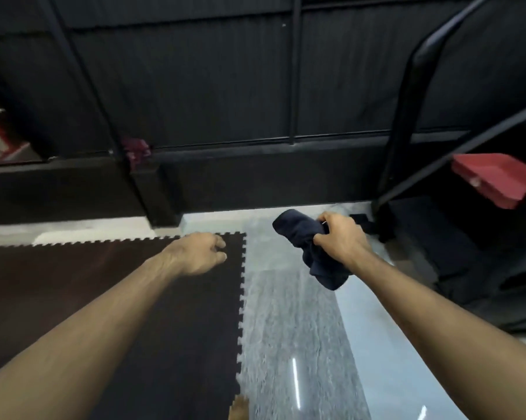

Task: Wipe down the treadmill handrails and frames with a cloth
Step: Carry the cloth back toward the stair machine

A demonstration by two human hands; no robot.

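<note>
My right hand (342,239) grips a soft, crumpled navy cloth (301,234) — fingers curled tight round its bunched middle, loose ends spilling out on either side — above the glossy grey floor (286,328), near the foot of the treadmill's smooth black tubular frame (405,116). My left hand (199,253) holds nothing, fingers loosely curled, over a dark matte mat (104,283) with a jigsaw-toothed edge.

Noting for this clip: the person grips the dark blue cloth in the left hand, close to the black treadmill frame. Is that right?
Not quite. The head view shows the right hand gripping the dark blue cloth, close to the black treadmill frame. The left hand holds nothing.
</note>
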